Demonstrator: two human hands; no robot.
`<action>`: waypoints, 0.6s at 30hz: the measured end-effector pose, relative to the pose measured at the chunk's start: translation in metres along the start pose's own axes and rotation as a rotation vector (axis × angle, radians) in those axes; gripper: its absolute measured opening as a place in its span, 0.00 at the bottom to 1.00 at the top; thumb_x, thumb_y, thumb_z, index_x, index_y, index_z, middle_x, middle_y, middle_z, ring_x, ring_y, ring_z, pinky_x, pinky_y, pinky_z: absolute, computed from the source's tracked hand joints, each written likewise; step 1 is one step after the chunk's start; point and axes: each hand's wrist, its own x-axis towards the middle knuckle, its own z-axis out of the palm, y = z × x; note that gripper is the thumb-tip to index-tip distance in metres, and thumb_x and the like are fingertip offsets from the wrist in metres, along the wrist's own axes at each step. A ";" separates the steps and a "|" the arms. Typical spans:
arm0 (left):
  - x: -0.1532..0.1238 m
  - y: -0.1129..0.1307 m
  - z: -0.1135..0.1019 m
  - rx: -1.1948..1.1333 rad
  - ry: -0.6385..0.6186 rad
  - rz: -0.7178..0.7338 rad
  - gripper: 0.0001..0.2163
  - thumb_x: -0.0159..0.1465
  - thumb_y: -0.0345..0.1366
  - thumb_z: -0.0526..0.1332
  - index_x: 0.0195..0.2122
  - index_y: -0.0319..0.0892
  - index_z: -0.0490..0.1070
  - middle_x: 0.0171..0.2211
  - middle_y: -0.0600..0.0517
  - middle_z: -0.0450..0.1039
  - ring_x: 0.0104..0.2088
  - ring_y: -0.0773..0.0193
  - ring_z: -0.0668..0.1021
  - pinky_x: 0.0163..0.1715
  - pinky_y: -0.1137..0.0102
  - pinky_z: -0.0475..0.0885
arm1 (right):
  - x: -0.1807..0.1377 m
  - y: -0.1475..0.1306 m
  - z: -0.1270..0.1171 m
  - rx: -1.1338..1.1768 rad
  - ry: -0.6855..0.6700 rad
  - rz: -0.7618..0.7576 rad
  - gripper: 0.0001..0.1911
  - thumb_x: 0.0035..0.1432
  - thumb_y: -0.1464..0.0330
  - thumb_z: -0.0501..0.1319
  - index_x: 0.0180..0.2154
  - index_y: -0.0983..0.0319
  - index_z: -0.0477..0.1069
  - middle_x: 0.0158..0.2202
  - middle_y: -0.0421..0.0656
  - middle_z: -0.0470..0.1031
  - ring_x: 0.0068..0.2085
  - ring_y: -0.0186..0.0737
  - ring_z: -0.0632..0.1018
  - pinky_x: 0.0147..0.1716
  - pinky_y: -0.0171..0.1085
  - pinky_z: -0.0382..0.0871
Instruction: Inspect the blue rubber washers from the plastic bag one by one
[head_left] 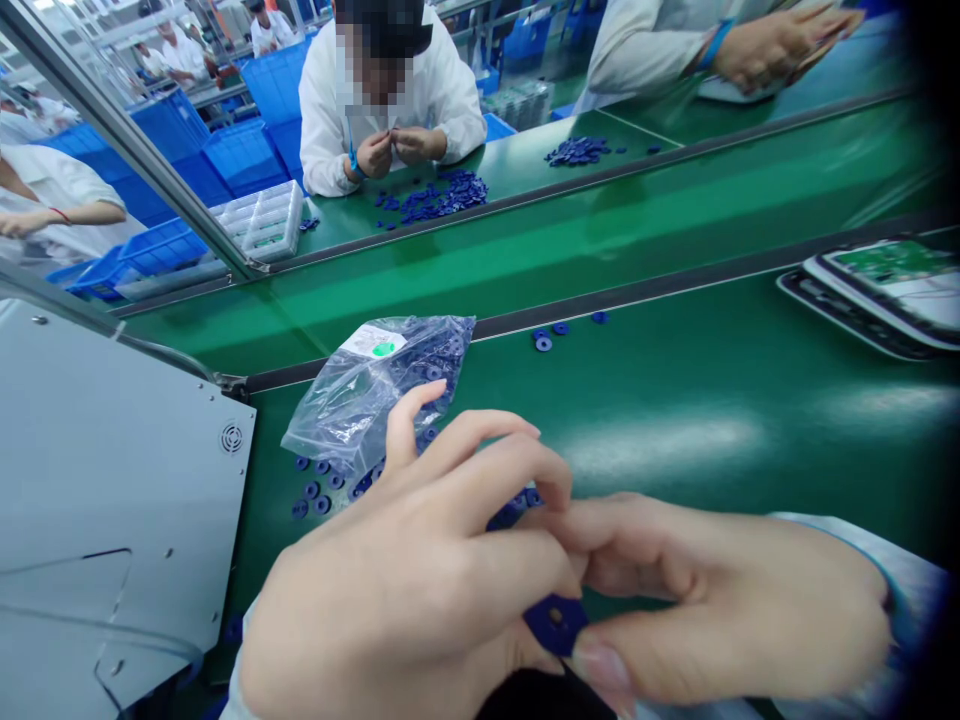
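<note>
A small dark blue flat piece with a hole in its middle is pinched between my two hands. My left hand reaches over it from the left, index finger bent and thumb partly hidden, with the other fingers raised. My right hand holds the piece from the right, its thumb at the lower edge and its fingers curled behind. Beyond my left hand lies a clear plastic bag with blue ring-shaped pieces inside. Loose blue rings lie beside it, and more are partly hidden behind my fingers.
A few blue rings lie near the green bench's back edge. A white device housing with a circuit board is at the right. A grey metal cabinet stands left. Across the green divider, a person in white handles small pieces beside a blue pile.
</note>
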 end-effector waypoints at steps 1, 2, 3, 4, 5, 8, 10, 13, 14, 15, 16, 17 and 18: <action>-0.001 0.000 0.000 -0.001 -0.002 0.004 0.04 0.64 0.30 0.59 0.34 0.44 0.73 0.42 0.52 0.69 0.55 0.60 0.67 0.63 0.53 0.42 | 0.000 0.000 0.000 0.012 0.003 -0.006 0.06 0.59 0.76 0.59 0.36 0.65 0.61 0.33 0.40 0.66 0.32 0.27 0.67 0.33 0.28 0.63; -0.001 -0.001 0.000 -0.001 -0.005 0.006 0.04 0.64 0.30 0.60 0.34 0.44 0.73 0.42 0.52 0.69 0.56 0.59 0.67 0.63 0.53 0.42 | 0.001 0.000 0.001 0.026 0.007 -0.010 0.06 0.58 0.76 0.59 0.36 0.65 0.61 0.33 0.40 0.66 0.32 0.27 0.67 0.33 0.27 0.63; -0.002 -0.001 -0.001 0.001 -0.009 0.008 0.04 0.64 0.31 0.60 0.33 0.44 0.73 0.42 0.52 0.69 0.56 0.59 0.67 0.63 0.52 0.43 | 0.001 0.000 0.001 0.036 0.014 -0.015 0.07 0.57 0.76 0.60 0.35 0.64 0.62 0.34 0.40 0.66 0.32 0.27 0.67 0.33 0.27 0.63; -0.002 -0.001 -0.001 0.003 -0.013 0.011 0.04 0.64 0.31 0.59 0.33 0.45 0.73 0.42 0.51 0.70 0.56 0.59 0.67 0.63 0.52 0.43 | 0.002 0.000 0.001 0.036 0.019 -0.016 0.07 0.57 0.76 0.60 0.36 0.64 0.62 0.34 0.40 0.66 0.32 0.27 0.67 0.33 0.27 0.63; -0.002 -0.001 -0.002 0.008 -0.015 0.012 0.04 0.65 0.32 0.59 0.33 0.45 0.73 0.42 0.51 0.70 0.56 0.58 0.67 0.63 0.51 0.44 | 0.002 0.000 0.001 0.028 0.023 -0.016 0.08 0.57 0.76 0.61 0.36 0.64 0.63 0.34 0.39 0.66 0.33 0.27 0.67 0.34 0.27 0.63; -0.002 0.000 -0.003 0.023 -0.016 0.018 0.06 0.65 0.33 0.58 0.33 0.45 0.73 0.43 0.50 0.70 0.56 0.58 0.67 0.63 0.50 0.45 | 0.001 0.001 0.000 -0.033 0.019 -0.011 0.08 0.56 0.74 0.62 0.37 0.63 0.64 0.33 0.39 0.67 0.33 0.29 0.68 0.36 0.28 0.64; -0.001 0.000 -0.002 0.028 -0.012 0.024 0.06 0.65 0.32 0.58 0.32 0.44 0.73 0.43 0.50 0.70 0.56 0.57 0.67 0.63 0.50 0.45 | 0.000 0.002 -0.001 -0.059 0.005 -0.007 0.08 0.56 0.74 0.63 0.37 0.63 0.64 0.33 0.39 0.68 0.33 0.29 0.69 0.37 0.29 0.65; -0.001 0.001 -0.002 0.027 -0.007 0.029 0.05 0.65 0.33 0.59 0.32 0.44 0.73 0.42 0.50 0.70 0.56 0.57 0.67 0.63 0.50 0.46 | -0.001 0.003 0.000 -0.067 0.010 0.001 0.08 0.56 0.73 0.63 0.37 0.62 0.65 0.33 0.39 0.69 0.34 0.30 0.70 0.37 0.29 0.66; -0.001 0.000 -0.002 0.027 -0.007 0.027 0.05 0.64 0.33 0.59 0.32 0.44 0.73 0.42 0.50 0.70 0.55 0.57 0.68 0.63 0.50 0.46 | -0.001 0.003 0.000 -0.064 0.024 0.001 0.08 0.56 0.73 0.63 0.37 0.62 0.65 0.33 0.39 0.69 0.34 0.30 0.70 0.37 0.29 0.66; -0.001 0.000 -0.002 0.026 -0.006 0.024 0.05 0.64 0.33 0.59 0.31 0.44 0.73 0.42 0.50 0.70 0.55 0.57 0.68 0.63 0.50 0.46 | -0.001 0.003 0.001 -0.056 0.036 -0.002 0.08 0.56 0.72 0.63 0.37 0.62 0.65 0.32 0.39 0.69 0.33 0.30 0.70 0.36 0.29 0.66; -0.001 0.000 -0.002 0.024 -0.007 0.023 0.05 0.64 0.34 0.59 0.31 0.44 0.73 0.42 0.50 0.70 0.55 0.57 0.68 0.63 0.50 0.46 | -0.001 0.004 0.001 -0.053 0.049 -0.004 0.08 0.56 0.72 0.63 0.37 0.62 0.65 0.32 0.39 0.69 0.33 0.30 0.70 0.36 0.29 0.66; -0.001 0.000 -0.002 0.020 -0.011 0.024 0.05 0.64 0.34 0.60 0.31 0.44 0.73 0.42 0.50 0.70 0.55 0.57 0.68 0.63 0.50 0.47 | -0.001 0.004 0.002 -0.048 0.058 -0.007 0.08 0.56 0.72 0.63 0.36 0.62 0.65 0.31 0.39 0.69 0.32 0.30 0.70 0.36 0.29 0.66; -0.001 0.000 -0.002 0.016 -0.017 0.026 0.05 0.64 0.34 0.60 0.31 0.44 0.74 0.42 0.50 0.70 0.54 0.57 0.68 0.63 0.50 0.47 | -0.001 0.005 0.002 -0.045 0.057 -0.006 0.08 0.56 0.72 0.63 0.36 0.63 0.65 0.31 0.39 0.69 0.32 0.30 0.70 0.36 0.29 0.66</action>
